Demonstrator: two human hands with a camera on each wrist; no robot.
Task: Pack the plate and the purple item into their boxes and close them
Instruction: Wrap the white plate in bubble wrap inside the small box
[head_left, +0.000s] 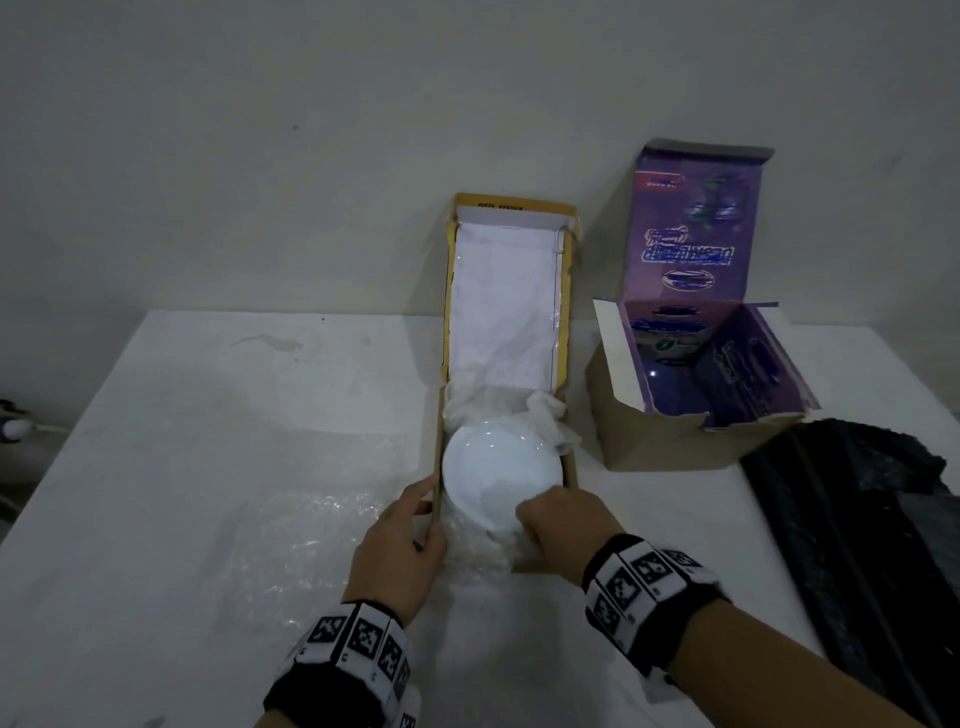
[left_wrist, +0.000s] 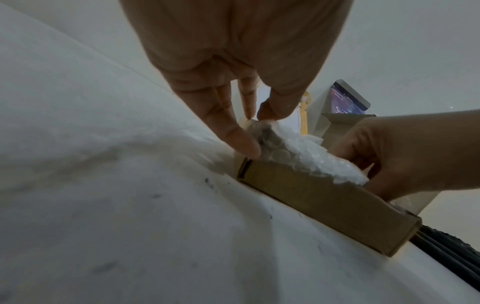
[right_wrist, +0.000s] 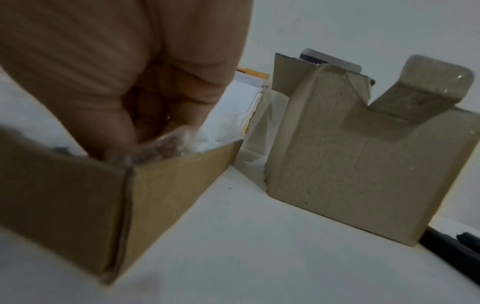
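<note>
Lying in the brown box (head_left: 570, 470) on bubble wrap (left_wrist: 306, 156), the plate (head_left: 501, 475) sits between both hands: left hand (head_left: 400, 551) pinches wrap at the left wall, right hand (head_left: 563, 525) curls into wrap nearest the plate's edge.

Bare room (unclear kind) — white table (head_left: 208, 441), plain wall (head_left: 311, 130)

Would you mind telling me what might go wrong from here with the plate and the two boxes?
1. The plate sits bare-faced on bubble wrap that bunches above the box wall, so the lid may press on it or fail to close flat.
2. Both hands, left and right, work at the near end; a tug on the wrap might tip the plate.
3. The purple box stands open, so its contents could spill if knocked.
</note>
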